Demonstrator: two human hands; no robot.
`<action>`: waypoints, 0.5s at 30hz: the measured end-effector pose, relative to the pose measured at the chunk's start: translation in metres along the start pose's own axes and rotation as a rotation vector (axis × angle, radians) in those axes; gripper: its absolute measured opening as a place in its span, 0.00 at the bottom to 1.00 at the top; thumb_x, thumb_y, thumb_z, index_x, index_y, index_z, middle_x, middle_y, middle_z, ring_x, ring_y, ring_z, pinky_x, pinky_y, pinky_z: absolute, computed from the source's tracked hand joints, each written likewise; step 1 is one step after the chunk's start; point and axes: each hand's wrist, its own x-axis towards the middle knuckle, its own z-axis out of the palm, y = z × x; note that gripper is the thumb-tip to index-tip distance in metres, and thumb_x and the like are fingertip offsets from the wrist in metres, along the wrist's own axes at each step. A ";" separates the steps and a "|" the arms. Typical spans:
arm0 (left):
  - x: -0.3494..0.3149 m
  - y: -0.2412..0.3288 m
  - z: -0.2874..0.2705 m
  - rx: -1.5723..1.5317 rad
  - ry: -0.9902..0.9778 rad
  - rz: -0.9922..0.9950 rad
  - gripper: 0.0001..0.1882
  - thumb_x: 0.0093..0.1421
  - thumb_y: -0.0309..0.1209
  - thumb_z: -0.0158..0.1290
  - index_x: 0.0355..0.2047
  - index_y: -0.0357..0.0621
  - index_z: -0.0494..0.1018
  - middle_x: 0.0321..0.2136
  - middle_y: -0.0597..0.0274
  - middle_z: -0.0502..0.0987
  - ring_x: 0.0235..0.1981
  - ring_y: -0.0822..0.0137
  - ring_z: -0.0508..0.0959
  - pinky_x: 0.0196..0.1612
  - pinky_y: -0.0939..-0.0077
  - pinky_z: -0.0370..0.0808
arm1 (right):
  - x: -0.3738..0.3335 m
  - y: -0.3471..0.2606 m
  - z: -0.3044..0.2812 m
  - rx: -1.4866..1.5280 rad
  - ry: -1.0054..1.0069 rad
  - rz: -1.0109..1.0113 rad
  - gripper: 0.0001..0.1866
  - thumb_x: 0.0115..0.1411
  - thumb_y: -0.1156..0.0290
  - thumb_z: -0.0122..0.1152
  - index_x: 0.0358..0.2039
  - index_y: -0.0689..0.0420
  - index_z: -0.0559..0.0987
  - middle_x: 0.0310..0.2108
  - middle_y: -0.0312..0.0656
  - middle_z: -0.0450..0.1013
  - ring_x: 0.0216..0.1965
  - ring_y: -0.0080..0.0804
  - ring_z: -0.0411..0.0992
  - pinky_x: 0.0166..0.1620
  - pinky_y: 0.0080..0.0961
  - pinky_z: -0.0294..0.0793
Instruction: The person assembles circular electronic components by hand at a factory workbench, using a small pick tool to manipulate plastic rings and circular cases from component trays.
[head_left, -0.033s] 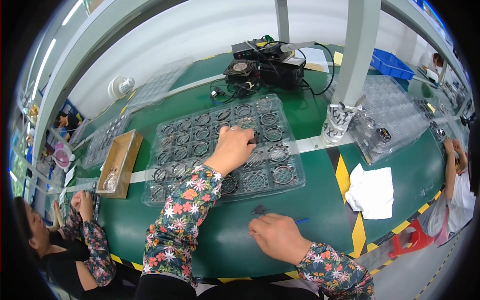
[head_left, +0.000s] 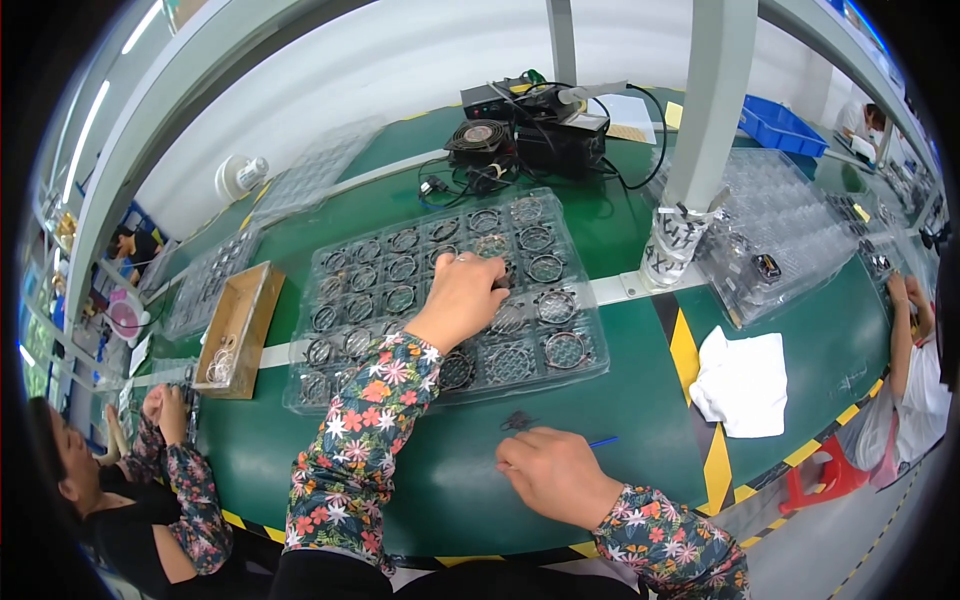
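Note:
My left hand (head_left: 462,297) reaches over a clear plastic tray (head_left: 590,355) whose pockets hold several round black ring-shaped frames (head_left: 567,350). Its fingers are curled down among the pockets near the middle right of the tray, against something dark that they mostly hide. Near the front of the table, my right hand (head_left: 560,475) is closed with its fingers bent in; what it holds, if anything, is hidden. Small thin black pieces (head_left: 518,420) lie just beyond its fingertips. A thin blue stick (head_left: 604,442) shows from behind the hand; whether the hand grips it I cannot tell.
A wooden box (head_left: 262,310) with pale rings stands left of the tray. A grey post (head_left: 706,120) rises at right, near a white cloth (head_left: 745,385) and stacked clear trays (head_left: 790,215). Black equipment with cables (head_left: 560,140) sits behind. Co-workers sit on both sides.

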 end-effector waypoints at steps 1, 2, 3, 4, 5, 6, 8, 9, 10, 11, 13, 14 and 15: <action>0.000 -0.001 -0.002 0.002 -0.029 -0.016 0.10 0.53 0.32 0.61 0.34 0.44 0.75 0.29 0.58 0.78 0.40 0.55 0.75 0.50 0.59 0.62 | 0.000 0.000 0.000 0.004 -0.003 -0.003 0.06 0.52 0.75 0.62 0.29 0.56 0.73 0.25 0.41 0.73 0.29 0.42 0.74 0.33 0.36 0.74; 0.000 -0.003 -0.003 0.004 -0.059 -0.031 0.12 0.53 0.33 0.61 0.36 0.44 0.76 0.31 0.57 0.78 0.41 0.55 0.75 0.51 0.59 0.62 | -0.001 -0.001 0.001 0.008 -0.007 -0.006 0.06 0.52 0.75 0.62 0.29 0.56 0.73 0.25 0.41 0.73 0.29 0.42 0.74 0.33 0.36 0.75; 0.001 -0.005 -0.002 0.005 -0.064 -0.029 0.12 0.53 0.33 0.61 0.36 0.44 0.76 0.31 0.57 0.78 0.41 0.55 0.75 0.51 0.59 0.62 | -0.002 -0.001 0.002 0.011 -0.004 -0.002 0.06 0.52 0.75 0.62 0.29 0.56 0.73 0.25 0.41 0.73 0.29 0.42 0.74 0.33 0.36 0.75; 0.004 -0.007 -0.003 0.024 -0.108 -0.010 0.13 0.53 0.33 0.61 0.38 0.43 0.76 0.31 0.56 0.78 0.42 0.55 0.75 0.52 0.59 0.61 | -0.002 -0.001 0.001 0.003 -0.020 0.000 0.06 0.52 0.75 0.62 0.29 0.56 0.73 0.25 0.41 0.73 0.29 0.42 0.74 0.33 0.35 0.75; 0.007 -0.009 -0.005 0.044 -0.153 0.010 0.15 0.52 0.34 0.61 0.40 0.42 0.77 0.32 0.55 0.78 0.43 0.54 0.75 0.52 0.59 0.61 | -0.003 0.000 0.001 -0.005 -0.036 0.003 0.06 0.52 0.75 0.62 0.29 0.56 0.73 0.25 0.41 0.73 0.29 0.42 0.74 0.33 0.35 0.75; 0.010 -0.011 -0.007 0.048 -0.155 0.012 0.15 0.52 0.34 0.61 0.40 0.42 0.77 0.32 0.55 0.78 0.43 0.54 0.75 0.52 0.59 0.61 | -0.002 0.000 0.001 -0.003 -0.032 0.002 0.06 0.52 0.75 0.62 0.29 0.56 0.73 0.25 0.41 0.73 0.29 0.42 0.74 0.33 0.35 0.75; 0.019 -0.006 -0.019 0.072 -0.311 -0.019 0.16 0.53 0.36 0.61 0.39 0.41 0.77 0.33 0.53 0.78 0.43 0.53 0.74 0.54 0.59 0.60 | -0.003 0.000 0.001 -0.003 -0.018 -0.016 0.06 0.52 0.74 0.62 0.29 0.56 0.73 0.25 0.41 0.73 0.30 0.42 0.74 0.33 0.35 0.75; 0.020 -0.011 -0.020 0.015 -0.283 -0.001 0.15 0.53 0.37 0.60 0.38 0.41 0.77 0.33 0.53 0.78 0.44 0.52 0.74 0.53 0.58 0.62 | -0.003 0.001 0.001 -0.002 -0.011 -0.011 0.06 0.52 0.74 0.62 0.29 0.56 0.73 0.25 0.41 0.73 0.30 0.42 0.74 0.33 0.35 0.75; 0.023 -0.014 -0.021 0.026 -0.246 0.010 0.15 0.53 0.37 0.60 0.37 0.41 0.77 0.33 0.52 0.78 0.43 0.52 0.75 0.52 0.58 0.63 | -0.003 0.002 0.001 -0.003 -0.009 -0.013 0.06 0.52 0.74 0.62 0.29 0.56 0.73 0.25 0.41 0.73 0.30 0.42 0.74 0.33 0.35 0.75; 0.027 -0.015 -0.023 0.036 -0.210 0.022 0.15 0.53 0.37 0.60 0.37 0.41 0.77 0.32 0.52 0.78 0.42 0.51 0.75 0.52 0.57 0.63 | -0.004 0.002 0.001 -0.004 -0.006 -0.014 0.06 0.53 0.74 0.62 0.29 0.57 0.73 0.25 0.41 0.73 0.30 0.42 0.74 0.33 0.35 0.74; 0.034 -0.020 -0.028 0.114 -0.031 -0.029 0.14 0.54 0.36 0.60 0.37 0.41 0.77 0.31 0.51 0.78 0.39 0.49 0.76 0.48 0.56 0.65 | -0.004 0.002 0.001 -0.002 -0.011 -0.015 0.06 0.53 0.74 0.62 0.29 0.57 0.73 0.25 0.41 0.73 0.30 0.42 0.74 0.33 0.35 0.74; 0.035 -0.024 -0.032 0.154 0.105 -0.056 0.14 0.53 0.36 0.61 0.37 0.41 0.77 0.30 0.51 0.78 0.38 0.48 0.76 0.48 0.55 0.65 | -0.004 0.001 0.001 0.000 -0.021 -0.027 0.06 0.53 0.74 0.62 0.29 0.57 0.73 0.25 0.41 0.72 0.30 0.42 0.74 0.33 0.36 0.74; 0.040 -0.034 -0.030 0.214 0.155 -0.094 0.13 0.53 0.34 0.61 0.36 0.42 0.76 0.29 0.50 0.78 0.37 0.49 0.75 0.46 0.55 0.65 | -0.003 0.001 0.002 0.003 -0.016 -0.023 0.06 0.53 0.74 0.62 0.29 0.57 0.73 0.25 0.41 0.72 0.30 0.42 0.74 0.33 0.36 0.74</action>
